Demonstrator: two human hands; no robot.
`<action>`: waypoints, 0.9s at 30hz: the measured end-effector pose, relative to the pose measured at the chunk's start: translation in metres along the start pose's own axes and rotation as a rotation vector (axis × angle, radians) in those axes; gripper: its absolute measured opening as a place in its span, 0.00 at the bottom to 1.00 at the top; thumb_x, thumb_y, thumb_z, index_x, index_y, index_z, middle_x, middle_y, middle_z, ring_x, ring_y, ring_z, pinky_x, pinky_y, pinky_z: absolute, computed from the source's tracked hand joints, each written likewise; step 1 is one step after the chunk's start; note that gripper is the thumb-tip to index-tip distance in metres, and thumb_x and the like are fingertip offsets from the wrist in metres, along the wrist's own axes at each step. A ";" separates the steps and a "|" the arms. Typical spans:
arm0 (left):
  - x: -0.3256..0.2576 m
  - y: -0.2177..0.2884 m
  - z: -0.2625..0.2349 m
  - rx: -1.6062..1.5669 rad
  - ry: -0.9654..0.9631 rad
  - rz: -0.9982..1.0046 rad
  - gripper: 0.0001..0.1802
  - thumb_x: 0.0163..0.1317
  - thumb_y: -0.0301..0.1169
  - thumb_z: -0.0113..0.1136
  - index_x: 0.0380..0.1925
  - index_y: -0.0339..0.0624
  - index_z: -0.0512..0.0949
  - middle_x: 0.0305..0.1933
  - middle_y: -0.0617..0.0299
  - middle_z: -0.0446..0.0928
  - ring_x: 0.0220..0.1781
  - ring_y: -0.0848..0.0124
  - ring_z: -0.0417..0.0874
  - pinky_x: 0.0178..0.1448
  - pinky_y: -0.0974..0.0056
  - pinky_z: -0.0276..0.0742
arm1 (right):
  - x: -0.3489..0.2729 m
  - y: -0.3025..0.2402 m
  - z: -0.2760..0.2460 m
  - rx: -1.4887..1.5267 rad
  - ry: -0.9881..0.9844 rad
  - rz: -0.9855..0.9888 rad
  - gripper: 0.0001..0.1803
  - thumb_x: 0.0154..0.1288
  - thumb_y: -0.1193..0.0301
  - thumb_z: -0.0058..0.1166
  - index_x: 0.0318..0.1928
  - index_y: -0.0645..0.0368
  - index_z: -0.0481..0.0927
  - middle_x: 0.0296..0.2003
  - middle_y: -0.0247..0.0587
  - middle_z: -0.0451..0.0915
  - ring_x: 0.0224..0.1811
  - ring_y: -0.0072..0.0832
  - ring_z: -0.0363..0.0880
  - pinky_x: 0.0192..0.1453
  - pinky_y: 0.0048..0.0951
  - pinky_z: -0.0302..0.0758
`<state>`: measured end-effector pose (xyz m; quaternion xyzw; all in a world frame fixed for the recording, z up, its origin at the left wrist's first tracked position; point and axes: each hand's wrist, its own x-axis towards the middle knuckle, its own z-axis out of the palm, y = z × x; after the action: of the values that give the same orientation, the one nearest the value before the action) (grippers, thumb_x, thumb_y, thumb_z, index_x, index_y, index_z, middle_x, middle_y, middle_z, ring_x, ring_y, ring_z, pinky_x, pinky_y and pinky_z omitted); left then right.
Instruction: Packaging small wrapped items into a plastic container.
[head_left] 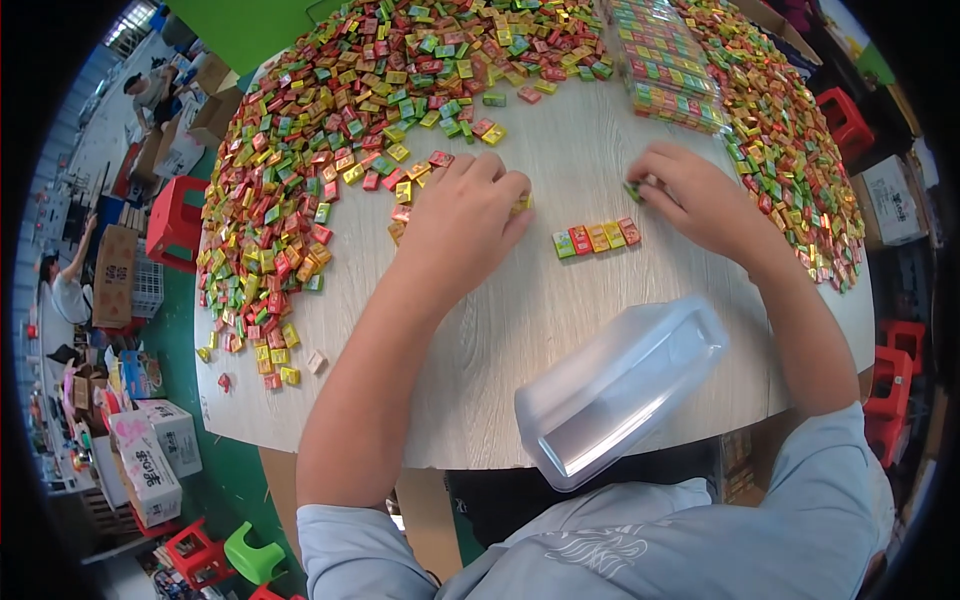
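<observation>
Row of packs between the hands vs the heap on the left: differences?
Order: the row is one neat line, side by side; the heap is jumbled, packs at all angles.
Count: the row has just five packs; the heap has far more.
Shared: both lie on the table and include green, red and yellow packs.

Bright, even light; glare on clear tray; edges curved, rim black.
</observation>
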<state>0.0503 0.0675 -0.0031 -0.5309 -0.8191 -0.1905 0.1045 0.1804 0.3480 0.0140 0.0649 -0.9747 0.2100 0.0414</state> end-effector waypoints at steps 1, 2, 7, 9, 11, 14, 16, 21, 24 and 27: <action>-0.003 -0.002 -0.003 0.002 -0.005 -0.001 0.12 0.64 0.36 0.70 0.41 0.41 0.83 0.43 0.54 0.80 0.53 0.53 0.81 0.59 0.50 0.78 | -0.008 -0.003 0.000 0.005 0.000 0.000 0.12 0.72 0.77 0.55 0.53 0.60 0.80 0.47 0.45 0.79 0.49 0.42 0.82 0.54 0.40 0.78; -0.003 -0.003 -0.006 -0.024 -0.036 0.000 0.12 0.64 0.35 0.69 0.41 0.40 0.83 0.43 0.54 0.80 0.52 0.53 0.82 0.59 0.51 0.79 | -0.018 -0.005 -0.001 0.043 0.001 0.018 0.11 0.72 0.78 0.55 0.53 0.61 0.80 0.46 0.45 0.79 0.48 0.40 0.82 0.54 0.39 0.78; -0.004 0.010 -0.015 -0.247 -0.228 -0.133 0.12 0.66 0.35 0.68 0.39 0.36 0.82 0.42 0.50 0.81 0.48 0.51 0.84 0.55 0.51 0.81 | -0.038 -0.023 0.007 0.168 0.008 0.082 0.11 0.72 0.78 0.56 0.53 0.64 0.79 0.43 0.45 0.78 0.45 0.37 0.80 0.53 0.35 0.77; -0.004 0.018 -0.007 -0.243 -0.200 -0.161 0.13 0.68 0.36 0.68 0.41 0.35 0.81 0.41 0.48 0.81 0.45 0.50 0.85 0.52 0.49 0.81 | -0.039 -0.027 0.013 0.212 0.040 0.077 0.13 0.71 0.78 0.57 0.54 0.63 0.78 0.42 0.45 0.77 0.43 0.36 0.79 0.52 0.35 0.77; -0.003 0.025 -0.006 -0.263 -0.186 -0.187 0.14 0.69 0.36 0.67 0.43 0.35 0.80 0.41 0.47 0.81 0.45 0.49 0.86 0.52 0.49 0.81 | -0.040 -0.026 0.012 0.239 0.027 0.093 0.14 0.71 0.78 0.58 0.55 0.63 0.78 0.43 0.44 0.77 0.42 0.36 0.78 0.52 0.35 0.77; -0.005 0.026 -0.011 -0.307 -0.203 -0.244 0.17 0.69 0.36 0.68 0.49 0.35 0.79 0.43 0.46 0.81 0.47 0.48 0.86 0.53 0.49 0.82 | -0.041 -0.027 0.009 0.277 0.009 0.149 0.18 0.70 0.77 0.60 0.59 0.62 0.78 0.47 0.44 0.76 0.44 0.37 0.78 0.53 0.35 0.77; -0.007 0.029 -0.017 -0.328 -0.241 -0.268 0.19 0.68 0.36 0.69 0.52 0.35 0.78 0.47 0.46 0.81 0.48 0.47 0.86 0.54 0.49 0.82 | -0.041 -0.026 0.011 0.291 0.008 0.195 0.20 0.69 0.76 0.61 0.61 0.61 0.77 0.50 0.44 0.76 0.46 0.38 0.79 0.54 0.36 0.77; -0.007 0.039 -0.019 -0.333 -0.251 -0.173 0.29 0.61 0.28 0.76 0.62 0.40 0.76 0.62 0.53 0.72 0.50 0.59 0.83 0.50 0.58 0.82 | -0.033 -0.020 0.027 0.175 0.075 -0.059 0.30 0.65 0.71 0.67 0.67 0.61 0.75 0.59 0.50 0.75 0.59 0.47 0.79 0.65 0.41 0.78; -0.004 0.039 -0.017 -0.417 -0.305 -0.191 0.27 0.61 0.28 0.76 0.60 0.40 0.78 0.56 0.54 0.75 0.45 0.63 0.83 0.49 0.60 0.81 | -0.029 -0.026 0.034 0.184 0.092 -0.067 0.28 0.65 0.72 0.67 0.66 0.60 0.77 0.57 0.49 0.77 0.59 0.48 0.80 0.64 0.42 0.79; 0.002 0.045 -0.015 -0.439 -0.348 -0.284 0.24 0.62 0.32 0.75 0.56 0.38 0.80 0.52 0.49 0.76 0.48 0.51 0.85 0.54 0.52 0.83 | -0.028 -0.026 0.037 0.198 0.092 -0.076 0.25 0.66 0.73 0.66 0.63 0.61 0.79 0.54 0.49 0.79 0.56 0.47 0.81 0.62 0.42 0.79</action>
<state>0.0900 0.0794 0.0206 -0.4456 -0.8300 -0.2818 -0.1819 0.2098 0.3118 -0.0125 0.0959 -0.9430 0.3064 0.0875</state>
